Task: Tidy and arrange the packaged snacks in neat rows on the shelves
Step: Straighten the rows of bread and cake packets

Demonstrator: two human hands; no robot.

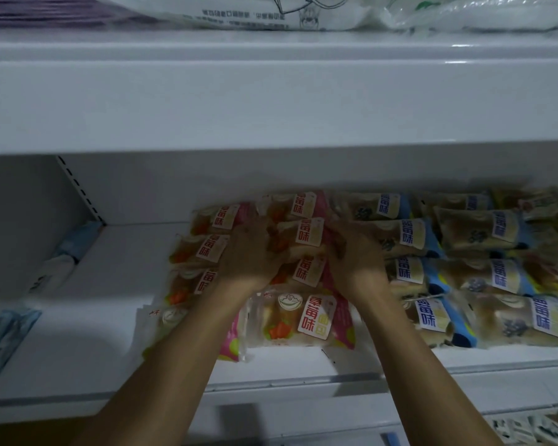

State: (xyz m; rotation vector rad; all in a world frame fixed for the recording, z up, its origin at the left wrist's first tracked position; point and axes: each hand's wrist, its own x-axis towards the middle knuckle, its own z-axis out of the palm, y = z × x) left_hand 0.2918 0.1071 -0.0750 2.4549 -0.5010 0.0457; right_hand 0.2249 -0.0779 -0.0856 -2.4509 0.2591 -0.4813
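Both my left hand (248, 255) and right hand (351, 259) grip one pink strawberry-label plastic bread pack (306, 239) mid-stack on the white metal shelf (116, 284), fingers curled round its ends; long axis left-right, dead centre between hands.

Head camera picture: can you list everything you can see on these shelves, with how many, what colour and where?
pink strawberry bread packs: at least eight, pink with red lettering, two rows at the middle of the shelf.
blue blueberry bread packs: at least eight, blue with blue lettering, right of the pink ones.
middle shelf: one, white, bare at its left part.
upper shelf: one, white, above.
white bags: at least two, white, on the upper shelf.
light blue packs: a few, blurred, far left.
left hand: one, on the pink packs; fingers blurred.
right hand: one, beside it, on the same packs.
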